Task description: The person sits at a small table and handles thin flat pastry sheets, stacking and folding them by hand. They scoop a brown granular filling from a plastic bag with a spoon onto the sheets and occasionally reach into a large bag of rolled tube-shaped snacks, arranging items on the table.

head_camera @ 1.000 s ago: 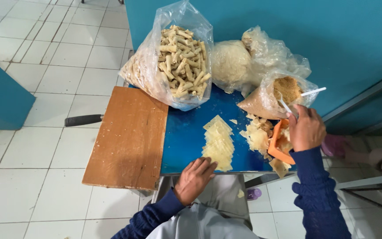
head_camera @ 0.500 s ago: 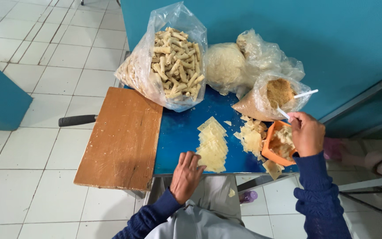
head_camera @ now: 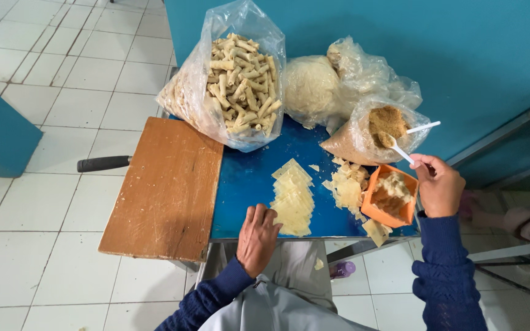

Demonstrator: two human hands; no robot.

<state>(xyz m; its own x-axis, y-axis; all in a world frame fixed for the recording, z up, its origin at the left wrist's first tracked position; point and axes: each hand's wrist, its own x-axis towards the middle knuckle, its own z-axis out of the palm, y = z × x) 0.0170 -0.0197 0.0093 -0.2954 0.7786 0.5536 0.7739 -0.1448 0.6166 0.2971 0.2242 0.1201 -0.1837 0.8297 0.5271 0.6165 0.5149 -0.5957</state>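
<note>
**Spoon over the crumb bag, wrappers under the other hand**

Your right hand [head_camera: 440,191] is closed around the handle of a white plastic spoon [head_camera: 398,148], pinching it near the end so the bowl reaches up into the open mouth of the crumb bag [head_camera: 363,136]. The bowl sits right at the brown crumbs, so the spoon looks placed for scooping. The orange tub [head_camera: 391,197], half full of pale filling, stands directly beside that hand, just below the bag, which keeps the travel between bag and tub short.

Your left hand [head_camera: 257,238] lies flat and open on the near edge of the blue counter [head_camera: 246,184], fingers spread, gripping nothing. Its fingertips touch the lower end of the stack of pale square wrappers [head_camera: 291,199], which fans up the middle of the counter. A second, looser heap of wrapper pieces [head_camera: 348,187] lies between that stack and the tub, within reach of either hand.

The wooden board [head_camera: 168,190] covers the left part of the counter and is bare, with a dark handle [head_camera: 103,163] poking out from behind it. At the back, against the teal wall, a large clear bag of finished rolls [head_camera: 240,86] leans open, and a bag of white dough [head_camera: 314,89] sits next to it, both well apart from your hands.
</note>
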